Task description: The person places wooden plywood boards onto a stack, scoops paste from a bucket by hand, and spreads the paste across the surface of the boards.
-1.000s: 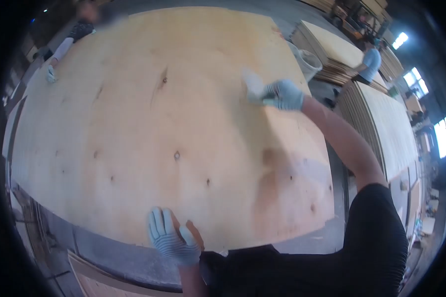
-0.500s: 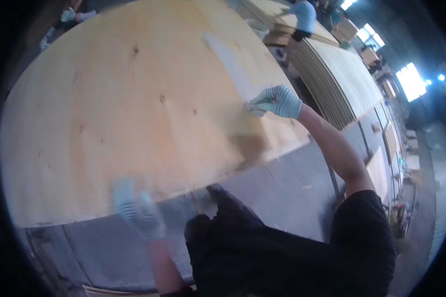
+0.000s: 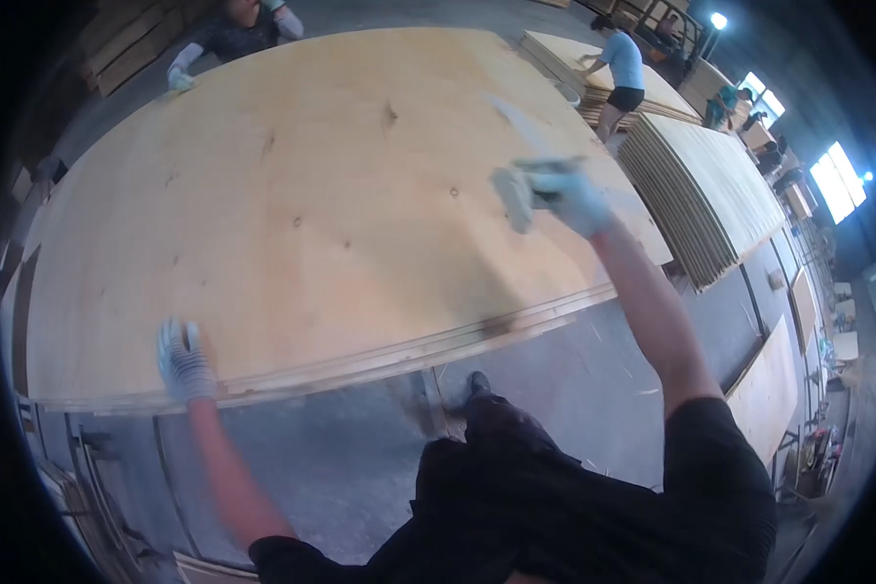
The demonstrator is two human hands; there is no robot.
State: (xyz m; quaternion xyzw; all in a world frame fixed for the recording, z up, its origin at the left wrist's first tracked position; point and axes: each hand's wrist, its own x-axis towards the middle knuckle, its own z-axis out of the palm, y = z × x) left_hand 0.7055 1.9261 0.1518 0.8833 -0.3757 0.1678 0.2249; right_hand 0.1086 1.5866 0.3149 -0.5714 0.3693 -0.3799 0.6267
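A large plywood sheet (image 3: 341,175) with dark knots lies on top of a stack whose layered edge faces me. My left hand (image 3: 185,362), in a striped pale glove, rests flat on the sheet's near left edge with its fingers spread. Over the right part of the sheet, my right hand (image 3: 569,195) is gripping a pale scraper-like tool (image 3: 514,200); both are blurred by motion. Whether the tool touches the wood cannot be made out. A whitish streak (image 3: 518,122) marks the sheet beyond the tool.
Across the sheet, a person (image 3: 234,41) has a gloved hand on its far edge. Another person (image 3: 623,68) leans over a sheet stack (image 3: 652,88) at the upper right. A nearer stack (image 3: 715,185) stands right of my sheet. Grey floor (image 3: 360,457) shows below.
The view has shifted. My left hand has moved left along the near edge and lies flat there. My right hand has lifted the tool away from the end of the whitish streak.
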